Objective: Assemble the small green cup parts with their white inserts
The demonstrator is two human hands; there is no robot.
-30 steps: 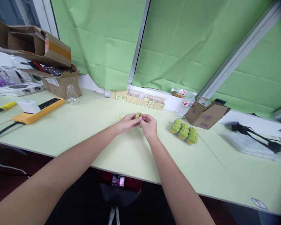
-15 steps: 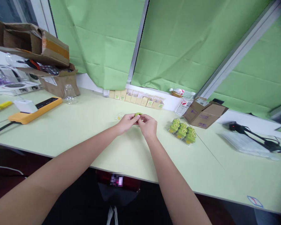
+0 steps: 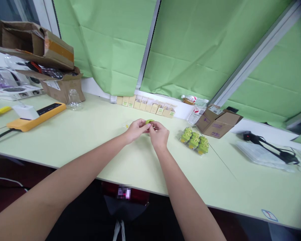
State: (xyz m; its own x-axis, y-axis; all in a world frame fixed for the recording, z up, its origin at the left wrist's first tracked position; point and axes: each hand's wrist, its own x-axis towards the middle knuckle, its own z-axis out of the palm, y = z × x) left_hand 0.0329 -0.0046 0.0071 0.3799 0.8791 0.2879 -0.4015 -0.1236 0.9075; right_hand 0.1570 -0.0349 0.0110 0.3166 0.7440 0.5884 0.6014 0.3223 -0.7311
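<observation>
L hand (image 3: 136, 130) & R hand (image 3: 160, 135), fingers narrow, pinch small green part (image 3: 149, 122) mid-worktop (image 3: 90, 140), nr back edge; green pack (image 3: 194, 141) just right, green blinds (image 3: 102, 43) behind, orange power strip (image 3: 27, 121) far left.

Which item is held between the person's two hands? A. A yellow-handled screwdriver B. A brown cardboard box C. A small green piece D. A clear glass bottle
C: the small green piece shows at the fingertips where the left hand and right hand meet.
</observation>
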